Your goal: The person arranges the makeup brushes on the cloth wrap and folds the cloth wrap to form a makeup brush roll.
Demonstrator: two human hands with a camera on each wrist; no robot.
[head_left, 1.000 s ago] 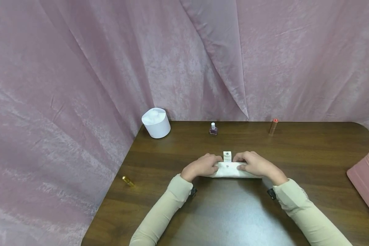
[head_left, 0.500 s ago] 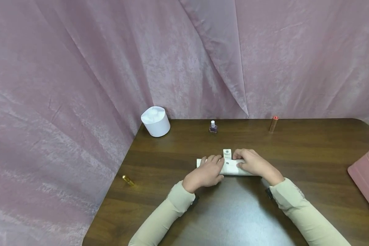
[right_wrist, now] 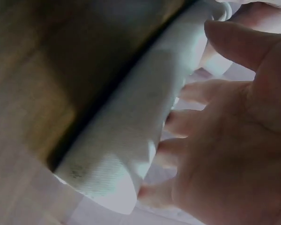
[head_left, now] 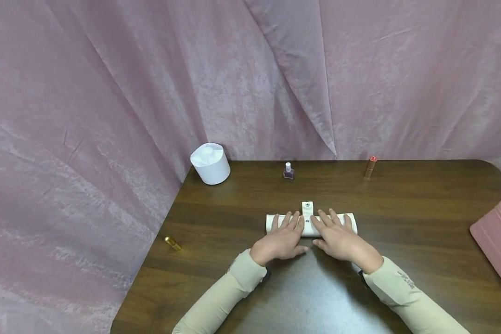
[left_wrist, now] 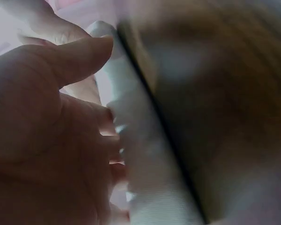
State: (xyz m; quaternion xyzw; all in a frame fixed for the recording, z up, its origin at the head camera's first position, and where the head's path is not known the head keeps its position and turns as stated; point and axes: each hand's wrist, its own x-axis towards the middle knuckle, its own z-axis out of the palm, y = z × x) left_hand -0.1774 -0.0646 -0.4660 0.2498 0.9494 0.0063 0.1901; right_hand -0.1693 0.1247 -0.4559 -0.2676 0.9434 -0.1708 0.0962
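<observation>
A rolled white fabric pouch [head_left: 350, 221] lies crosswise on the brown table [head_left: 421, 204], its snap tab [head_left: 307, 208] sticking out on the far side. My left hand [head_left: 281, 236] rests flat on the roll's left half, fingers straight. My right hand [head_left: 338, 236] lies flat on the right half, fingers spread. The left wrist view shows the roll [left_wrist: 145, 154] beside my palm and thumb. In the right wrist view the roll [right_wrist: 126, 131] lies under my spread fingers [right_wrist: 187, 122].
At the table's back stand a white cylinder container [head_left: 210, 164], a nail polish bottle [head_left: 288, 170] and a copper lipstick tube [head_left: 370, 168]. A small gold tube [head_left: 173, 243] lies near the left edge. A pink case [head_left: 498, 236] sits at the right. Pink drapes hang behind.
Both hands went from curled round the pouch to flat on top of it, drawn slightly toward me. The roll's ends now show on both sides.
</observation>
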